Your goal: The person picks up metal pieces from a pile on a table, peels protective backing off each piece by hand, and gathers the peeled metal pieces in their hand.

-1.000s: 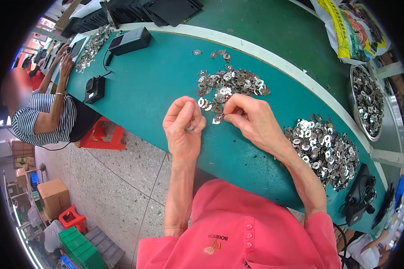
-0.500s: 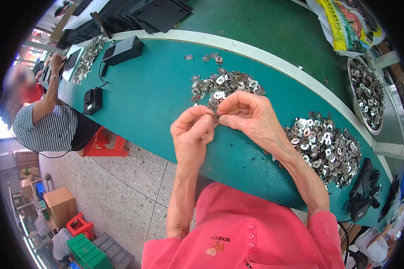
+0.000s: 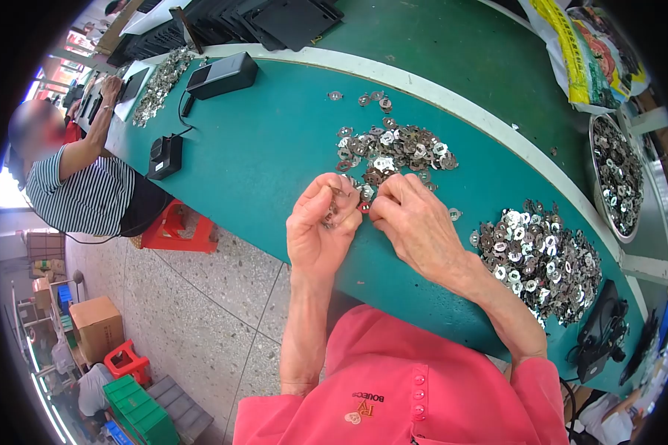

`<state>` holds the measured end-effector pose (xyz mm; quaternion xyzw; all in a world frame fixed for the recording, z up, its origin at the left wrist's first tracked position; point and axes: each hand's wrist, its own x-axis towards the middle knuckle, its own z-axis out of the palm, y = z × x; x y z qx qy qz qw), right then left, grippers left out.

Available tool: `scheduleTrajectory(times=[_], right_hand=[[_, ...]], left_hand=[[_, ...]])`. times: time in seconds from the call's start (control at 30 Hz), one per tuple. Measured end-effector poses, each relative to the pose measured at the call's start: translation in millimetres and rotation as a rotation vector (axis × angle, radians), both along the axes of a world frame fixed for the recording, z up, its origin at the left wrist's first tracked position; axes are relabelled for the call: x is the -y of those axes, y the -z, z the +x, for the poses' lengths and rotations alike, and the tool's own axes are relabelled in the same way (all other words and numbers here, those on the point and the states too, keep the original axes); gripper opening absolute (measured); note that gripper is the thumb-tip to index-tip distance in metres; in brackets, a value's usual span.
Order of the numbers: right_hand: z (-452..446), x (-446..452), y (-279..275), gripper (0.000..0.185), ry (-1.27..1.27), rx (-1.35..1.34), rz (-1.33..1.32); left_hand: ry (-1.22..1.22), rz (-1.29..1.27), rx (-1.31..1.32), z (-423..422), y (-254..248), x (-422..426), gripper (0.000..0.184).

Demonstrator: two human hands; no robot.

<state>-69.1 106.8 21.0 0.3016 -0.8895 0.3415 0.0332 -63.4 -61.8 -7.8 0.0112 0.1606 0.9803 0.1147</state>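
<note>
My left hand (image 3: 318, 233) is turned so its palm shows, with fingers curled around several small flat metal pieces (image 3: 332, 211). Beside it, my right hand (image 3: 427, 236) has its fingers bent together, tips pointing down and towards the left hand; whether anything is between them is hidden. Just beyond both hands lies a loose pile of small metal pieces (image 3: 404, 144), roundish with cut-outs, some shiny and some dull. A larger pile of similar pieces (image 3: 540, 259) spreads to the right of my right forearm.
The green table (image 3: 260, 141) carries a black box-shaped device (image 3: 223, 76) and a smaller black device (image 3: 165, 157) on a cable. A metal basin (image 3: 595, 174) of pieces stands at right, near a printed bag (image 3: 564, 55). A co-worker in a striped shirt (image 3: 78, 193) sits at left.
My hands have moved apart from a shared pinch. The left has turned to show pieces in its palm, while the right has shifted right with its fingers downward. The view has shifted slightly.
</note>
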Motion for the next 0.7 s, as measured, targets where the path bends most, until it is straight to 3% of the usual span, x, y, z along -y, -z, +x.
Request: scheduleTrajectory(times=[0.17,0.3,0.47,0.7], right_hand=[[-12,-9,-9,0.001,0.021,0.073,-0.175],[-13,-11,-20,0.005,0.142,0.532,-0.405],[-13,-11,-23,0.011,0.159,0.857,-0.629],[-16,-15,-22,0.019,0.076,0.934,-0.821]], left_hand=[[-0.040,0.059,0.005,1,0,1,0.010],[-0.061,0.010,-0.015,0,-1,-1,0.011],[-0.086,-0.067,-0.023,1,-4,-5,0.011],[-0.128,-0.185,0.029,1,-4,-5,0.011]])
